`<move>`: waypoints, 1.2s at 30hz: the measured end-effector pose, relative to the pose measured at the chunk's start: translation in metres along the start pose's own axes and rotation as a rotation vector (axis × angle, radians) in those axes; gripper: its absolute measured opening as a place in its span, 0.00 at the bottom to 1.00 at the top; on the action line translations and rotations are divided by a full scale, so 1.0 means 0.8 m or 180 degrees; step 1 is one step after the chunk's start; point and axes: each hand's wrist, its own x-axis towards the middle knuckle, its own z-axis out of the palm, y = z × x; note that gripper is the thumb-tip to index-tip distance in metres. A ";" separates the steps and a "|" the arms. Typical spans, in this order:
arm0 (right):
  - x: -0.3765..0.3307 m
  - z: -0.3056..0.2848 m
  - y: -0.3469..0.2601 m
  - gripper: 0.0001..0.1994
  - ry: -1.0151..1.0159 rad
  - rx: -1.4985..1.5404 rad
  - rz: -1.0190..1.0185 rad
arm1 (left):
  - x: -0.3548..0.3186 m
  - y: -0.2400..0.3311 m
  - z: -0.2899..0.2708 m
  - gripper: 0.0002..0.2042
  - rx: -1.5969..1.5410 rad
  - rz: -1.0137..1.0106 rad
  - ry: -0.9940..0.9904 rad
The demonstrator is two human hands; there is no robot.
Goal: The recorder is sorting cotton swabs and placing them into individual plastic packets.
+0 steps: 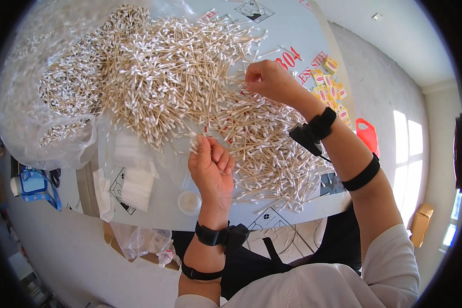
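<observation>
My left hand (211, 167) is closed around a small bunch of cotton swabs (193, 141), their white tips sticking out past the thumb. Farther away and to the right, my right hand (276, 83) hovers at the edge of the swab piles with thumb and fingers pinched together. Whatever lies in that pinch is too small to make out. A large heap of wooden-stick cotton swabs (164, 66) spreads beyond my left hand. A second, flatter pile of swabs (280, 159) lies below my right hand and forearm.
At the left, a clear plastic bag (15, 123) holds more swabs. White packaging sleeves (137, 187) and a small round tub (189, 203) lie near the front edge. Several yellow packets (331, 92) sit at the right, beside a red bag (366, 134). A blue-strapped device (33, 183) is far left.
</observation>
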 end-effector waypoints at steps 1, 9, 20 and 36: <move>0.002 0.001 0.004 0.14 0.0403 0.0205 -0.0136 | -0.001 -0.001 0.002 0.12 -0.0002 -0.0001 -0.0014; 0.032 0.036 -0.024 0.21 0.0133 0.0188 -0.0729 | 0.000 -0.001 0.004 0.12 -0.0022 -0.0077 0.0018; 0.003 -0.015 -0.026 0.08 -0.0213 0.0361 -0.0507 | -0.004 0.004 0.007 0.12 -0.0007 -0.0095 0.0053; 0.084 -0.011 0.036 0.19 0.0432 -0.0318 0.0389 | -0.002 0.002 0.003 0.12 0.0062 -0.0076 0.0043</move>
